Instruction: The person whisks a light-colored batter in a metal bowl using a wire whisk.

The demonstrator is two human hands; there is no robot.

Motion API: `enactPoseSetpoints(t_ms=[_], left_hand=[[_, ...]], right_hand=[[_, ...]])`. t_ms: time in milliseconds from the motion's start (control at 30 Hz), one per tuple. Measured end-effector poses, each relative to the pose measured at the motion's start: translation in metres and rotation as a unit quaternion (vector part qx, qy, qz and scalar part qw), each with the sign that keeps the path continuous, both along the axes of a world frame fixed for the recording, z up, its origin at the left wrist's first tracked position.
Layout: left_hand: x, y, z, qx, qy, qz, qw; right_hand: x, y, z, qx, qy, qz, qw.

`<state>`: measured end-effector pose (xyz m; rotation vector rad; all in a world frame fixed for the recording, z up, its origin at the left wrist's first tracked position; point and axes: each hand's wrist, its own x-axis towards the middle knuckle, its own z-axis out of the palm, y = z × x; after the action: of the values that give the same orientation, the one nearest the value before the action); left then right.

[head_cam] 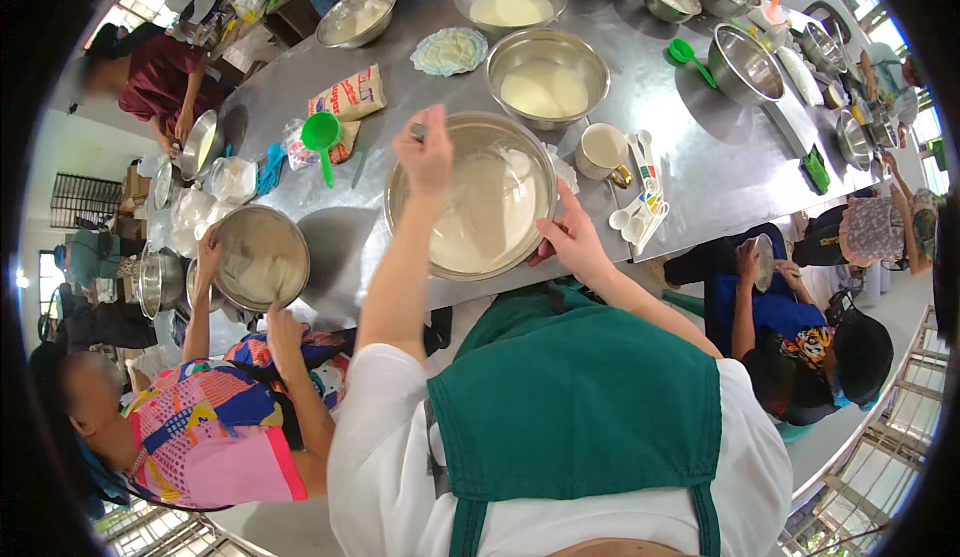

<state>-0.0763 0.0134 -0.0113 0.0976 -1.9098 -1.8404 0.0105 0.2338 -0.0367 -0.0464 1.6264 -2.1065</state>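
Note:
A large stainless steel mixing bowl (pixel 487 263) of creamy off-white batter (pixel 480 219) stands at the table's near edge. My left hand (pixel 425 148) is raised over its left side, fist closed around a utensil with a metal handle end (pixel 418 131). The hand is blurred, and the utensil's lower part cannot be made out. My right hand (pixel 571 234) grips the bowl's right rim, thumb and fingers spread along it. Just beyond are a steel bowl of pale yellow liquid (pixel 546 90), a mug (pixel 602 150) with a gold handle, and white measuring spoons (pixel 643 200).
On the steel table (pixel 420 91) lie a sugar bag (pixel 349 99), a green measuring cup (pixel 322 135), a crumpled pale liner (pixel 450 52) and a green scoop (pixel 690 60). At left a co-worker holds a steel bowl (pixel 262 257). Another person sits at right with a bowl (pixel 763 263).

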Motion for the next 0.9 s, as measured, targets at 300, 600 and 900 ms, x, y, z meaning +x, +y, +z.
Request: enactPoseSetpoints(t_ms=[300,600,900], left_hand=[[0.002,-0.041,-0.011,0.076,-0.033,-0.091,0.992],[0.015,-0.009,0.001,-0.075,-0.013,-0.104,0.992],[0.024,0.004,0.011,0.065,-0.064,-0.149,0.985]], right_hand=[[-0.001,0.006,-0.011,0.000,0.022,0.011,1.000],[-0.007,0.006,-0.007,-0.003,0.013,0.006,1.000],[-0.008,0.008,-0.007,0.012,0.003,0.006,1.000]])
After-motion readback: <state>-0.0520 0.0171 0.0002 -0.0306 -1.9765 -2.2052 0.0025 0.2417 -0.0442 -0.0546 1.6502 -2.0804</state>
